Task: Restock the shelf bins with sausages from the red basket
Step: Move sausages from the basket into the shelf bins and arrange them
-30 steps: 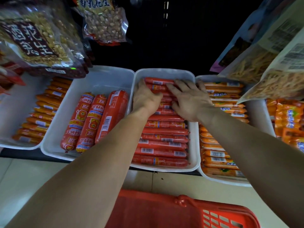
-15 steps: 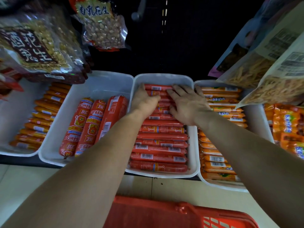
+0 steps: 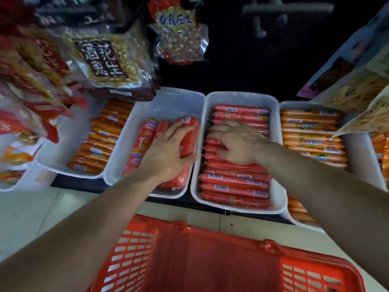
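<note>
The red basket (image 3: 134, 249) sits low in front of me on the floor, its inside hidden from here. On the shelf, a white bin (image 3: 168, 102) holds three thick red sausages. My left hand (image 3: 166, 152) grips the rightmost thick sausage (image 3: 190, 131), fingers over its top and thumb round its right side. The neighbouring white bin (image 3: 240, 98) is packed with thin red sausages (image 3: 235, 186) lying crosswise. My right hand (image 3: 237, 144) lies on the middle of that stack, palm down, fingers slightly curled, holding nothing.
A bin of orange sausages (image 3: 101, 140) stands at the left and another bin of orange sausages (image 3: 311, 133) at the right. Bags of peanuts (image 3: 105, 60) and a second peanut bag (image 3: 181, 34) hang overhead; bags of dried snacks (image 3: 357, 87) hang at the upper right. Pale floor tiles lie below the shelf edge.
My left hand left the thin-sausage bin and moved left onto the thick sausage. My right hand slid toward the middle of the thin sausages. The view tipped down, showing more basket.
</note>
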The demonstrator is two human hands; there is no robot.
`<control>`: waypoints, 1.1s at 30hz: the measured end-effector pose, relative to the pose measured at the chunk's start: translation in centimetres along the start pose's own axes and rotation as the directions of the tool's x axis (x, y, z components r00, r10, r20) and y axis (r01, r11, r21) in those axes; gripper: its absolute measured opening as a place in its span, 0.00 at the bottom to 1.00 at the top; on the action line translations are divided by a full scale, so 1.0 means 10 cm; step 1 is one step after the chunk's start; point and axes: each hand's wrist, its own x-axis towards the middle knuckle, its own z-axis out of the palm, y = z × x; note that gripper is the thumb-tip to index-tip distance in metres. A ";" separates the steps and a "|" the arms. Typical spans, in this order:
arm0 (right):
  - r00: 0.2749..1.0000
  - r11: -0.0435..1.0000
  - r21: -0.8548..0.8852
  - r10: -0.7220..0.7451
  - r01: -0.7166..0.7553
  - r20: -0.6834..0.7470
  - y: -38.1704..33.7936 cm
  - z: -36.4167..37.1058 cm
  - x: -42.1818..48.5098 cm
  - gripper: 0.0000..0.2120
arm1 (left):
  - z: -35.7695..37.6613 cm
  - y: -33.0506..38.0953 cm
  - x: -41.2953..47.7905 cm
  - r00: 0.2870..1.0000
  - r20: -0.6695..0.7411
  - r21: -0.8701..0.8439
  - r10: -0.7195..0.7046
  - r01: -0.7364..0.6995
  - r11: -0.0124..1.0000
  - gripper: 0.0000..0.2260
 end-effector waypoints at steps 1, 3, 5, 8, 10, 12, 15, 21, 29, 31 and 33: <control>1.000 0.999 -0.040 -0.021 0.022 0.010 -0.03 0.04 0.04 0.32 | 0.04 -0.03 0.01 0.999 0.009 -0.092 -0.036 0.037 0.995 0.35; 0.999 0.997 -0.072 -0.031 0.032 0.013 -0.03 0.07 0.07 0.32 | 0.10 -0.03 0.03 0.998 -0.026 -0.198 -0.064 0.058 0.979 0.37; 0.999 0.994 -0.104 -0.046 0.046 0.001 0.00 0.05 0.09 0.32 | 0.14 -0.03 0.06 0.996 -0.046 -0.250 -0.079 0.065 0.966 0.37; 0.998 0.983 -0.173 -0.059 0.059 0.008 0.03 0.02 0.09 0.32 | 0.16 -0.03 0.08 0.995 -0.057 -0.253 -0.078 0.061 0.966 0.38; 0.999 0.989 -0.141 -0.043 0.045 0.016 0.01 0.00 0.07 0.34 | 0.16 -0.03 0.08 0.995 -0.054 -0.250 -0.081 0.065 0.966 0.38; 0.997 0.991 -0.113 -0.068 0.066 -0.019 -0.02 0.02 0.04 0.32 | 0.16 -0.02 0.06 0.995 -0.055 -0.261 -0.079 0.062 0.963 0.37; 0.986 0.987 -0.052 -0.156 0.153 -0.060 -0.06 0.12 -0.02 0.22 | 0.16 -0.02 0.06 0.995 -0.059 -0.281 -0.079 0.059 0.958 0.37; 0.988 0.987 -0.051 -0.152 0.151 -0.016 0.03 0.12 -0.02 0.18 | 0.12 0.01 0.03 0.994 -0.024 -0.293 -0.105 0.093 0.952 0.37; 0.981 0.981 -0.005 -0.194 0.194 -0.014 -0.15 0.18 -0.10 0.22 | 0.11 0.03 0.03 0.994 -0.019 -0.304 -0.110 0.099 0.947 0.36; 0.983 0.982 -0.035 -0.186 0.186 0.006 -0.15 0.16 -0.07 0.21 | 0.09 0.04 0.02 0.993 -0.016 -0.299 -0.113 0.103 0.949 0.36; 0.979 0.976 -0.079 -0.203 0.203 0.008 -0.12 0.12 -0.05 0.19 | 0.07 0.04 0.03 0.994 -0.002 -0.293 -0.111 0.105 0.950 0.36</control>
